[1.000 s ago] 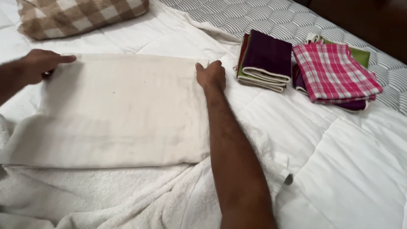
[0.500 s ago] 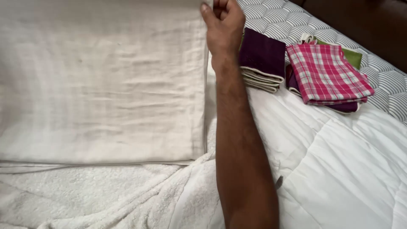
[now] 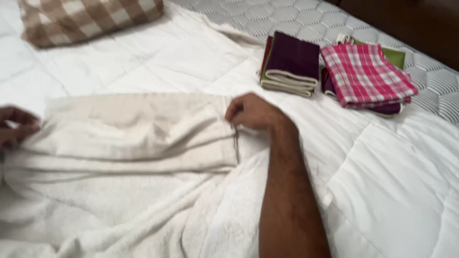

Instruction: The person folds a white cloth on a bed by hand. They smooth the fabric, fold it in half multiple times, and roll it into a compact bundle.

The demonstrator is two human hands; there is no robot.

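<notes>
Since half a second ago both hands have drawn the far edge of the folded cream cotton towel (image 3: 138, 134) back toward the body, halving its depth. The right hand (image 3: 251, 112) pinches the towel's right corner with closed fingers; the left hand (image 3: 14, 126), at the frame's edge, grips the opposite corner, keeping the fold line taut and even. Beneath and nearer lies a rumpled white terry towel (image 3: 119, 215) on the white quilted bedspread (image 3: 392, 181). Beyond the right grip sit a folded maroon cloth stack (image 3: 291, 64) and pink checked cloths (image 3: 366, 76); beyond the left, a brown checked pillow (image 3: 86, 19). Nothing obstructs.
</notes>
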